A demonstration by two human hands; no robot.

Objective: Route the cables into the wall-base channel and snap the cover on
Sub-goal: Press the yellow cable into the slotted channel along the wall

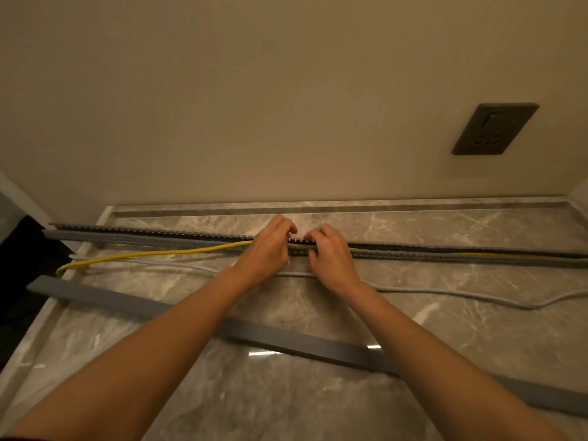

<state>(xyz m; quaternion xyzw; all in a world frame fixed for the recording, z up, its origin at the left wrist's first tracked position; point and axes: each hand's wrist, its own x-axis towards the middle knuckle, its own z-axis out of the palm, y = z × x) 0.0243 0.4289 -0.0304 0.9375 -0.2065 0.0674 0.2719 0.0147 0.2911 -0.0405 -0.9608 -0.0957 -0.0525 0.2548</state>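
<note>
Grey slotted channel [143, 234] lies on the marble floor [318, 393] near the wall. My left hand [270, 246] and right hand [331, 256] pinch the yellow cable [143, 254] into it; the cover [286, 338] lies nearer me, off.

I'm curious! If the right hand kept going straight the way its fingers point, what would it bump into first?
Probably the channel's far wall, which its fingers already reach. Beyond lies bare floor, then the wall. Depth is hard to judge.
</note>
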